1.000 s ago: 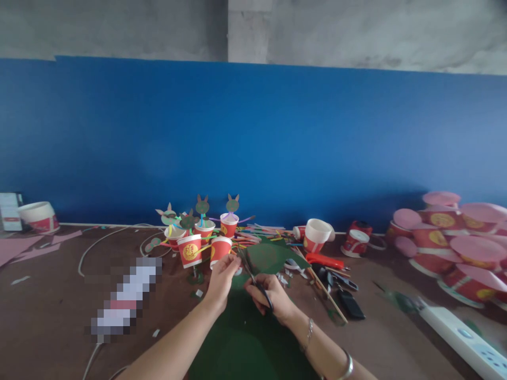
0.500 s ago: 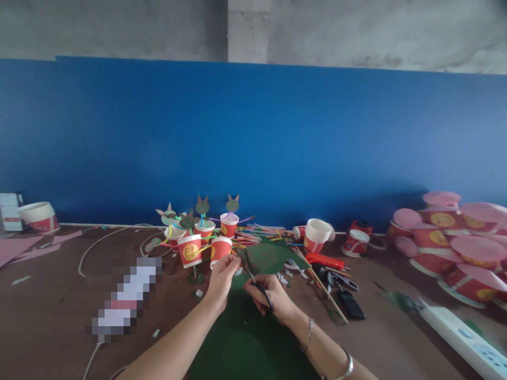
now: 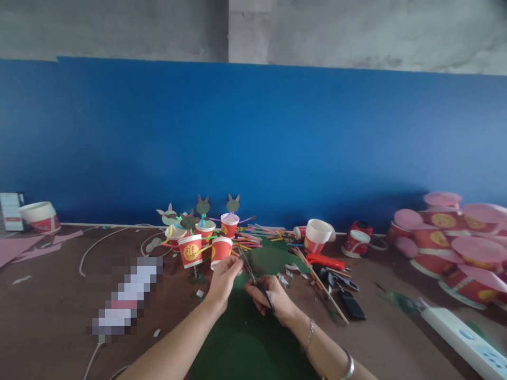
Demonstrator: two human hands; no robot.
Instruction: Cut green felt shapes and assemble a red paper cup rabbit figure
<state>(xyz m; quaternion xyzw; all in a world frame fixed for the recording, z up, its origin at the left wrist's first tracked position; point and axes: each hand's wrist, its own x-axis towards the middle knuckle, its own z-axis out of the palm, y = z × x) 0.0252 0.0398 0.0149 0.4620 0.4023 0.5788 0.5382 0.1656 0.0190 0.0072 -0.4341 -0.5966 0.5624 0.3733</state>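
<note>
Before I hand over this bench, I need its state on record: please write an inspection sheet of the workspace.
Surface: brown table, dark green sheet beneath the hands.
Job's things: scissors, in the right hand.
Clutter: scattered white scraps, a thin stick.
Hands: right closed on scissors; left hand pinched near the blades, anything held too small to tell.
Cables: white cable curving across the left side.
Surroundings: blue panel, grey wall above; red-and-white cups beyond the hands.

Scissors (image 3: 257,287): black handles, grey blades. Paper sheet (image 3: 249,340): plain dark green. Front-left cup (image 3: 190,252): red, white rim, round yellow emblem. Top-right disc (image 3: 442,199): pink. Table (image 3: 396,345): brown. Wall panel (image 3: 253,137): blue. Power strip (image 3: 455,330): white.
</note>
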